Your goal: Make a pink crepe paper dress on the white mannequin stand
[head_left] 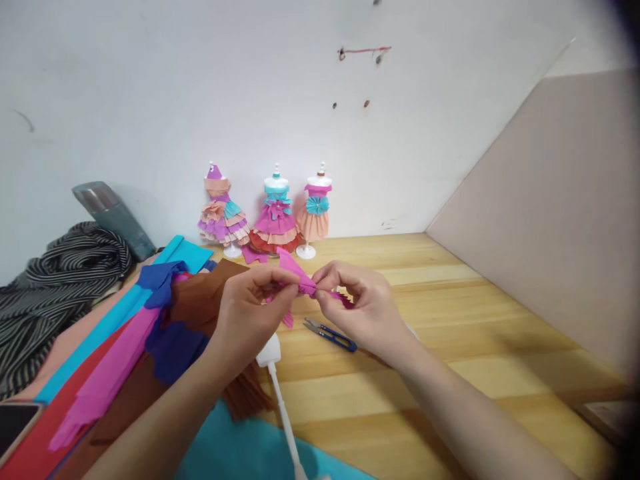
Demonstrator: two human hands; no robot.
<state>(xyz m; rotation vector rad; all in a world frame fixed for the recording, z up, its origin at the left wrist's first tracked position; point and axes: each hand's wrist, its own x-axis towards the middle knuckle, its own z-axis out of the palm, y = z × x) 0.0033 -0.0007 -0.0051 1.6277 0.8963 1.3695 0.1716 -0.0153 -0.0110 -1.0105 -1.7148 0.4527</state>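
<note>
Pleated pink paper strip (306,285) held up over the wooden table (450,347), pinched at both ends. Left hand (253,313) fingers clamped on its left part, right hand (363,307) clamped on its right. Blue thread snips (331,335) on table just below. White mannequin stand (274,360) under left hand. Coloured paper sheets (150,333) left. Three dressed mini mannequins (273,213) at the wall.

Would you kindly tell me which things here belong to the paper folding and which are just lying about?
In hand: magenta paper, pinched between left hand and right hand; probably also the blue snips and coloured sheets beside them.
Lying about: striped cloth, phone, three dressed mannequins by the wall.
</note>
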